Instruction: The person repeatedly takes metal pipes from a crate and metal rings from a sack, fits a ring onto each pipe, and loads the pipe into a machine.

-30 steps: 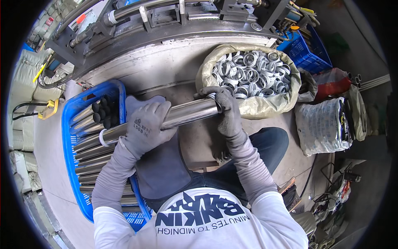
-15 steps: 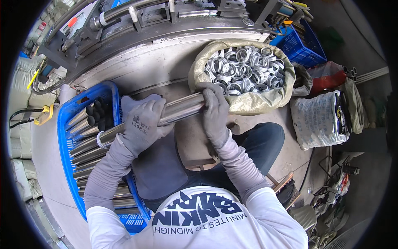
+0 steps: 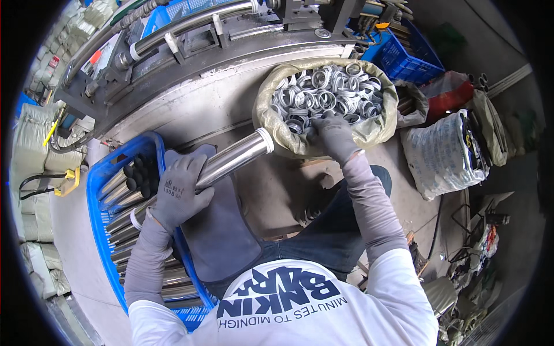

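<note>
My left hand point(image 3: 178, 193), in a grey glove, is wrapped round a shiny metal tube point(image 3: 234, 158) that slants up to the right. A white ring point(image 3: 265, 140) is fitted round the tube's right end. Near my left wrist, a second white ring point(image 3: 136, 218) encircles a tube; I cannot tell whether it is the same one. My right hand point(image 3: 334, 135), gloved too, reaches into the near side of a woven sack point(image 3: 264, 109) full of white and grey metal rings point(image 3: 326, 101). Its fingertips are partly hidden among them, so whether it grips a ring is unclear.
A blue plastic basket point(image 3: 95, 199) of metal tubes stands at my left. Along the far side runs a dark metal machine bench point(image 3: 190, 72) with a tube lying on it. Another blue crate point(image 3: 412, 66) and a filled white bag point(image 3: 435, 153) are at the right.
My right hand has let go of the tube's right end and moved right into the sack. The white ring at that end now shows. My left hand has shifted slightly left and down.
</note>
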`<control>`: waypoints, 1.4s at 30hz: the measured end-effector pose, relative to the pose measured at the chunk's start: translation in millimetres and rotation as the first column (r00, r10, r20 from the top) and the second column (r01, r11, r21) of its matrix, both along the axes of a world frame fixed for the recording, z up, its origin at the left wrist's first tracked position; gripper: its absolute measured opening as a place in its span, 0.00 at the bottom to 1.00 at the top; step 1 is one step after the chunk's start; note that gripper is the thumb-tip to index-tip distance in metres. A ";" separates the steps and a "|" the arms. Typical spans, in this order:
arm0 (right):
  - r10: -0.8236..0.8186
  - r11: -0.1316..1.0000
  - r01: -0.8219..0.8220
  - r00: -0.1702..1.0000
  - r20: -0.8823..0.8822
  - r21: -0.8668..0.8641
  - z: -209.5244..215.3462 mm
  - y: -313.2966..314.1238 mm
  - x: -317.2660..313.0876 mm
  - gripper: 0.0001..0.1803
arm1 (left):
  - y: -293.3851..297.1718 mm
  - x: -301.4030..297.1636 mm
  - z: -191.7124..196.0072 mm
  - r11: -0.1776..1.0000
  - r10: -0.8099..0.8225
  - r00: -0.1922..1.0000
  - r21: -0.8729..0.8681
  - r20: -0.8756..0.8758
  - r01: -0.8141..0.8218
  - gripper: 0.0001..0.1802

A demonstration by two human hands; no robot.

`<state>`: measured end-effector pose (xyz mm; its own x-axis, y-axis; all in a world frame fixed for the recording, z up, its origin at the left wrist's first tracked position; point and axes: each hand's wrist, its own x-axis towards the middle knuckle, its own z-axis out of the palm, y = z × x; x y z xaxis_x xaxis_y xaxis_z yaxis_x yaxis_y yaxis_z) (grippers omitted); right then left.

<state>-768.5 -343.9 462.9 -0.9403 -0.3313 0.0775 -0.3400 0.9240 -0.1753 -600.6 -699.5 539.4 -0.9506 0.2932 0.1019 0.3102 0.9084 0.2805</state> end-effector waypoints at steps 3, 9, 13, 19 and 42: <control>0.045 0.976 -0.083 0.981 0.191 0.201 -17.8 14.9 -5.0 0.13 | 1.3 1.7 1.4 1.000 0.003 1.000 0.018 -0.022 -0.003 0.35; 0.013 0.850 -0.238 0.902 -0.432 -0.471 -3.8 28.1 -2.8 0.13 | -4.1 9.5 5.8 0.998 0.004 1.000 0.058 -0.007 -0.003 0.38; 0.018 0.810 -0.288 0.882 -0.470 -0.510 -11.5 34.1 -8.1 0.16 | -1.7 4.7 9.0 0.995 0.043 0.997 0.091 0.059 -0.049 0.40; -0.018 0.848 -0.199 0.916 -0.402 -0.491 -5.2 37.2 -11.1 0.33 | -2.2 -5.3 11.2 0.997 0.000 0.999 0.079 0.046 -0.003 0.42; 0.452 -0.516 0.546 0.828 0.331 -0.660 -14.2 49.9 -17.2 0.39 | -58.9 -379.6 67.9 0.860 0.167 0.850 -0.348 -0.499 -0.373 0.40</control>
<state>-785.7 -294.0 448.7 -0.9695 -0.1980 -0.1447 0.2450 -0.7579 -0.6046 -980.2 -758.4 607.3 -0.8798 0.1428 0.4534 0.0295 0.9684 -0.2478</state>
